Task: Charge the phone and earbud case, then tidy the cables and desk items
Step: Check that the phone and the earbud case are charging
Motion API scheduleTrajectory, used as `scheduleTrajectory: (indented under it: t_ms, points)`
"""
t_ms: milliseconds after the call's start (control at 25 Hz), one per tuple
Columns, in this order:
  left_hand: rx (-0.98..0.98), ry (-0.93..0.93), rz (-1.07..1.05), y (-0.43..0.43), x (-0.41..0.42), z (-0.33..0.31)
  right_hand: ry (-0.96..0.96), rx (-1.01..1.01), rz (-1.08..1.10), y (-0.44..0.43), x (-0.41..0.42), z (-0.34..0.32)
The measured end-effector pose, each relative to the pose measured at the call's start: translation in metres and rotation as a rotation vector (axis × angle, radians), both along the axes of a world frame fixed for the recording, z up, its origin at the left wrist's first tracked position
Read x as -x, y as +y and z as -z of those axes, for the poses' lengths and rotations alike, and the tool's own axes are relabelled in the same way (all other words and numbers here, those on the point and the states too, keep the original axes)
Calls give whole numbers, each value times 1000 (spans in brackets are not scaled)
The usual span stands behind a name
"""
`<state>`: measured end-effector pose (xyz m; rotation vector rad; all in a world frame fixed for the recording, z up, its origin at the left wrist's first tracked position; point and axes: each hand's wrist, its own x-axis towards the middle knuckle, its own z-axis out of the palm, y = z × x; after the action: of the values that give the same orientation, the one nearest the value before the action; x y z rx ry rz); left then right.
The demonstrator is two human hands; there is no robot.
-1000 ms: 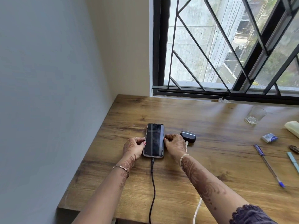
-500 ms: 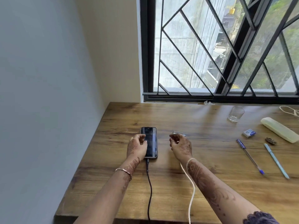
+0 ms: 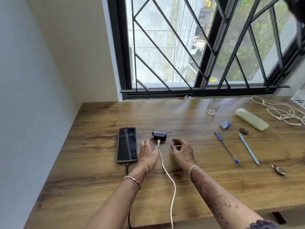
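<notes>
A black phone [image 3: 127, 144] lies face up on the wooden desk [image 3: 99, 179], with a black cable [image 3: 127, 168] plugged into its near end. To its right sits a dark earbud case [image 3: 159, 135] with a white cable [image 3: 166, 172] plugged into its front. My left hand [image 3: 147, 152] lies between phone and case. One fingertip touches the case's left side, and the thumb rests by the white plug. My right hand [image 3: 182, 150] hovers just right of the case with loosely curled fingers, holding nothing.
On the right half of the desk are a glass [image 3: 212, 107], a pale long case [image 3: 251, 119], a small blue box [image 3: 225, 124], two pens [image 3: 226, 147] [image 3: 248, 148], tangled white cables [image 3: 280, 113] and a metal ring [image 3: 279, 169]. A wall borders the left; a barred window stands behind.
My left hand left the phone and moved right to the earbud case. My right hand came off the case and drew back to the right. The view swung right.
</notes>
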<state>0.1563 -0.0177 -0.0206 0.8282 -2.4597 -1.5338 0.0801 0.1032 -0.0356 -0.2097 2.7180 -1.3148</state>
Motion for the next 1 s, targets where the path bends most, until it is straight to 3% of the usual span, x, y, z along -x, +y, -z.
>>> scheduleTrajectory:
  t_ms: [200, 320, 440, 720, 1000]
  points:
    - [-201, 20, -158, -2, 37, 14, 72, -102, -210, -6, 30, 4]
    - [-135, -10, -233, -4, 54, 18, 137, -285, -414, -12, 46, 1]
    - [-80, -7, -244, -6, 59, 24, 149, -264, -436, -13, 53, 5]
    - [-437, 308, -402, 12, 41, 17, 86, 108, -431, 1, 53, 19]
    - [-893, 535, -399, 31, 13, 12, -378, 718, -375, 22, 27, 5]
